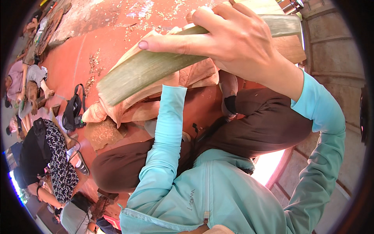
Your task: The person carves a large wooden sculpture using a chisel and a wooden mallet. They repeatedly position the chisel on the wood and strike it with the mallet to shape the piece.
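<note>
A long, flat greenish strip [150, 68] with a pale far edge runs across the top of a carved piece of light wood [198, 74]; its material is unclear. My right hand [233, 43] is closed over the strip from above. Its thumb lies along the strip and the other fingers curl over the far side. Most of my left hand [171, 80] is hidden behind the strip; only the part near the wrist shows, against the carving. The carving's rounded end [94, 113] juts out at the left, above a brown chip-strewn piece [104, 133].
Wood shavings [94, 64] litter the red floor [70, 58]. A black bag [74, 109] stands at the left, with several people seated beyond it. A shiny metal cylinder [290, 6] and a wooden block [290, 48] are at the upper right, near a panelled wall [331, 43].
</note>
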Tool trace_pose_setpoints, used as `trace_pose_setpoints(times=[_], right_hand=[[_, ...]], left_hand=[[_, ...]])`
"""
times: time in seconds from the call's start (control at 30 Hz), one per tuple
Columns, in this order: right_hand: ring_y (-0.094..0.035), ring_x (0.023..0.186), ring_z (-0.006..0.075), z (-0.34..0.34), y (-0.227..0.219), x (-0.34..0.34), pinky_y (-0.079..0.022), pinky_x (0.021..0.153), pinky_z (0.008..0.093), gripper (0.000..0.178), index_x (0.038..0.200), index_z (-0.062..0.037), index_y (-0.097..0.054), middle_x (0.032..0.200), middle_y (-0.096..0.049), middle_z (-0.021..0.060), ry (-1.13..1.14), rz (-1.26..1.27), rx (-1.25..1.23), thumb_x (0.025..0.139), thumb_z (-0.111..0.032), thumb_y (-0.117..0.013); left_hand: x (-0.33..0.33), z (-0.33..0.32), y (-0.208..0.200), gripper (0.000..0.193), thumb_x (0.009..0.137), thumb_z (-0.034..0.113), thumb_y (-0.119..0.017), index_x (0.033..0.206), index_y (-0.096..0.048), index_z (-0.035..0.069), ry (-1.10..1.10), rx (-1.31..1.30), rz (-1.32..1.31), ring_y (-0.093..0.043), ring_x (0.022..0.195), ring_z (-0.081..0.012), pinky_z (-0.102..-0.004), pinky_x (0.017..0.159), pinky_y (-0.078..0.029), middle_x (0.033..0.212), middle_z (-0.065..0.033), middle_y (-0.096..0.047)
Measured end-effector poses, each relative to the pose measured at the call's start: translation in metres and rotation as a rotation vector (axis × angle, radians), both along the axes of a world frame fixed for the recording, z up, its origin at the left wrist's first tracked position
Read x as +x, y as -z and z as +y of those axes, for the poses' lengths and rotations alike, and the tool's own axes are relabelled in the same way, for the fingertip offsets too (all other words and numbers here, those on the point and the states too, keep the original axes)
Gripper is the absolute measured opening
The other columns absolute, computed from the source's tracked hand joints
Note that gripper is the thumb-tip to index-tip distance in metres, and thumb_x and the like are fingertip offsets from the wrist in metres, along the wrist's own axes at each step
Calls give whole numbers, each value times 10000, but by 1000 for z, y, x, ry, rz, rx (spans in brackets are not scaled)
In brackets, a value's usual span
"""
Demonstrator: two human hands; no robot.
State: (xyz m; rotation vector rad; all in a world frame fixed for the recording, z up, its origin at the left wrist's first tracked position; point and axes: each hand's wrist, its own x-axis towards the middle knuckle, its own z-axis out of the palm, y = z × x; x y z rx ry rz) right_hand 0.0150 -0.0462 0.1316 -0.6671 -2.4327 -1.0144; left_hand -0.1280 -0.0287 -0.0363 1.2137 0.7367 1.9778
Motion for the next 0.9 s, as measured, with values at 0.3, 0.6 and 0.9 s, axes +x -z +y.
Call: trace_pose_setpoints(times=[0.3, 0.6, 0.9], right_hand=[[-469, 534, 97, 2, 4, -3, -403, 485, 237, 619, 1364, -385, -400, 703, -507, -1, 16, 87, -179, 810, -212, -614], [-469, 580, 105, -10, -19, 2, -390, 526, 197, 569, 1392, -318, -411, 704, -488, -10, 169, -30, -173, 862, -151, -535], [-488, 587, 122, -8, -9, 27, -378, 493, 194, 564, 1386, -284, -441, 688, -481, -1, 130, 57, -207, 853, -129, -538]], left_hand=[[4, 0, 1, 181, 908, 151, -538, 1021, -511, 12, -54, -13, -63, -563, 778, -175, -320, 632, -498, 922, -74, -564], [3, 4, 10, 233, 904, 159, -552, 1071, -537, -2, -51, -25, -125, -594, 844, -183, -327, 676, -520, 995, -86, -595], [-9, 5, -1, 183, 864, 158, -597, 929, -575, -13, -318, -233, 31, -575, 709, -166, -322, 637, -477, 868, -63, -609]])
